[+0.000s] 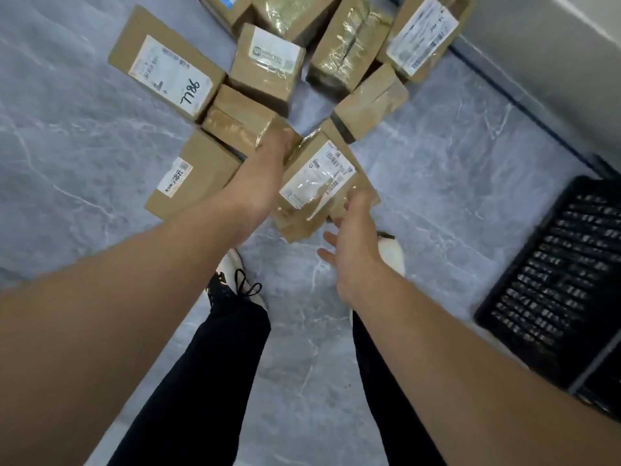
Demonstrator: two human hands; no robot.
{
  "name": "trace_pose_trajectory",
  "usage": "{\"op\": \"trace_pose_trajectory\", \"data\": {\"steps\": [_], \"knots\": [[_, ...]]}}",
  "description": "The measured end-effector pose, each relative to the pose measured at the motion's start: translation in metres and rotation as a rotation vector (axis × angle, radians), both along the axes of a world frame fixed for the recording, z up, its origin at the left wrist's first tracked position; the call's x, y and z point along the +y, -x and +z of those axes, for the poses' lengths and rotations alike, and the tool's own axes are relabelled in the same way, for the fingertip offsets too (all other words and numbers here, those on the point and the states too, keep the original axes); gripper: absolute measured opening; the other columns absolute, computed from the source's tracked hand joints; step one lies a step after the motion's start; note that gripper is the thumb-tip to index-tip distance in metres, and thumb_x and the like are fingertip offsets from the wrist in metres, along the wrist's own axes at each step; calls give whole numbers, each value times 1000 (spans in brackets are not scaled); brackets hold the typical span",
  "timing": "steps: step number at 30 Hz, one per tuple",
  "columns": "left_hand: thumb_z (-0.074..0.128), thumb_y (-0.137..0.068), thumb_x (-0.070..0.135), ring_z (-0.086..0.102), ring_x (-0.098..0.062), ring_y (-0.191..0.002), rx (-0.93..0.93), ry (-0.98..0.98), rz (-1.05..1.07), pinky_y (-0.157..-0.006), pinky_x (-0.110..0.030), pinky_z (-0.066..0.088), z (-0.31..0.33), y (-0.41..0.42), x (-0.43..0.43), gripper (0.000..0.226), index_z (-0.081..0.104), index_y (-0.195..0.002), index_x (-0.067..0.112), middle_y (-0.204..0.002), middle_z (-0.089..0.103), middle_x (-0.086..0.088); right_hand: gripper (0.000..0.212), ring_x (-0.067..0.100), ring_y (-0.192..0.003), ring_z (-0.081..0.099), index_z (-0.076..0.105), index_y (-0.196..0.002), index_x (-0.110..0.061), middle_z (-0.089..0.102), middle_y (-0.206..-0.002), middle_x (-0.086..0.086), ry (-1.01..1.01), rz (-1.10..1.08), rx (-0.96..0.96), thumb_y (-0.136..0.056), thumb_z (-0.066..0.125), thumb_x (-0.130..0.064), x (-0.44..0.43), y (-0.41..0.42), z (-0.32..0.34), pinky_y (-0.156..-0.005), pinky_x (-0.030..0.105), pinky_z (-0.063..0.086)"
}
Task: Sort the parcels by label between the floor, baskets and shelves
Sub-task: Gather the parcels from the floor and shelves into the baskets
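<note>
Fingers [358, 204] of the right hand [356, 250] are straight and spread, holding nothing; the far ones reach the near right corner of the labelled parcel [312, 183], though whether they touch it cannot be told. On the left hand [262, 183] the fingers are hidden behind the back of the hand, which meets the far left edge of that same parcel and the taped parcel [240, 124] beside it, so whether it grips anything cannot be told

Nearest of all, two legs in black trousers [218, 364] stand on the grey marbled floor [84, 163], in white shoes [235, 277] with black laces; the right shoe is partly hidden under the right hand. A black slatted basket [534, 253] sits on the floor at the near right, well apart from the parcels

Just beyond the shoes, between the two hands, the labelled parcel sits tilted with its white label facing up. Left of the left hand lies a brown box with a small label [193, 173]. Farther left is a box marked 7786 [168, 72] by hand, and right of it a small box [268, 68] with a white label under clear tape. A banded parcel [366, 105] lies to the right, and farther still a tape-wrapped parcel [346, 52] and a long-labelled box [423, 35] lie close together near the pale wall [554, 45]
</note>
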State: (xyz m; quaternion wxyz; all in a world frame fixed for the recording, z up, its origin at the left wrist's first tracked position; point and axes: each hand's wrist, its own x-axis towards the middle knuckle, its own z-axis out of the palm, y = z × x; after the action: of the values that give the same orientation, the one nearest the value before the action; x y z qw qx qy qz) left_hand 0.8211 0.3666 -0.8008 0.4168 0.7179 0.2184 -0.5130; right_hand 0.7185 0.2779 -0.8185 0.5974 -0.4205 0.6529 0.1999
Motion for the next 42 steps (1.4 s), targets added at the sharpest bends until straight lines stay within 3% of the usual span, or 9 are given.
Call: {"op": "trace_pose_trajectory", "data": {"steps": [3, 7, 11, 16, 24, 28, 33, 37, 42], "knots": [[34, -104, 51, 60, -1, -100, -24, 5, -14, -74, -16, 39, -39, -5, -6, 46, 65, -127, 25, -117, 68, 7, 38, 9, -92, 64, 69, -97, -35, 76, -75, -18, 1, -41, 22, -112, 35, -44, 4, 1, -37, -96, 36, 55], [37, -89, 67, 57, -25, -128, 37, 30, 9, -106, -41, 41, -72, -1, -15, 72, 56, -141, 20, -134, 65, -5, 40, 9, -93, 70, 73, -119, -28, 77, -100, -8, 5, -131, 29, -112, 36, -44, 9, -4, -69, -67, 25, 56], [39, -96, 57, 64, -28, -108, 65, 47, 3, -83, -39, 45, -87, -1, -17, 65, 58, -139, 13, -121, 70, -11, 42, 10, -93, 72, 74, -121, -26, 82, -110, -2, 20, -183, 18, -111, 37, -43, 12, -7, -83, -67, 25, 56], [31, -99, 53, 70, -21, -99, 22, 62, -59, -94, -42, 50, -78, 0, -17, 53, 71, -115, 21, -102, 77, -1, 46, 19, -108, 74, 76, -119, -25, 82, -116, 3, 43, -193, 6, -108, 35, -43, 14, -7, -74, -92, 38, 60], [33, -99, 52, 66, -16, -74, -36, 53, -73, -78, -36, 53, -14, -17, -26, 43, 63, -90, 22, -83, 70, -1, 61, 23, -104, 72, 74, -111, -17, 80, -111, 6, 81, -168, -67, -85, 39, -59, -4, -20, -20, -90, 42, 57], [40, -92, 59, 75, -24, -86, 4, 60, -31, -73, -35, 58, 35, -29, -35, 54, 71, -110, 18, -98, 78, -7, 41, 23, -86, 55, 59, -95, -27, 62, -93, 4, 71, -151, -156, -81, 35, -56, -18, -31, 24, -79, 41, 47], [39, -102, 49, 74, -20, -85, -87, 131, -18, -74, -36, 60, 103, -44, -51, 44, 70, -112, 20, -101, 76, -3, 43, 21, -86, 64, 63, -84, -28, 72, -89, -2, 128, -105, -182, -94, 30, -55, -42, -43, 88, -83, 42, 53], [36, -104, 46, 69, -5, -64, -173, 164, -77, -55, -19, 54, 162, -56, -59, 42, 70, -100, 22, -76, 74, 11, 44, 20, -81, 65, 62, -77, -30, 72, -83, -3, 193, -96, -254, -99, 30, -50, -57, -56, 150, -84, 42, 57], [34, -106, 44, 67, -1, -58, -261, 273, -144, -62, -26, 54, 257, -68, -64, 44, 65, -79, 29, -57, 68, 16, 40, 17, -74, 64, 61, -80, -28, 74, -83, -4, 271, -93, -354, -102, 31, -45, -65, -71, 240, -73, 35, 53]]}}
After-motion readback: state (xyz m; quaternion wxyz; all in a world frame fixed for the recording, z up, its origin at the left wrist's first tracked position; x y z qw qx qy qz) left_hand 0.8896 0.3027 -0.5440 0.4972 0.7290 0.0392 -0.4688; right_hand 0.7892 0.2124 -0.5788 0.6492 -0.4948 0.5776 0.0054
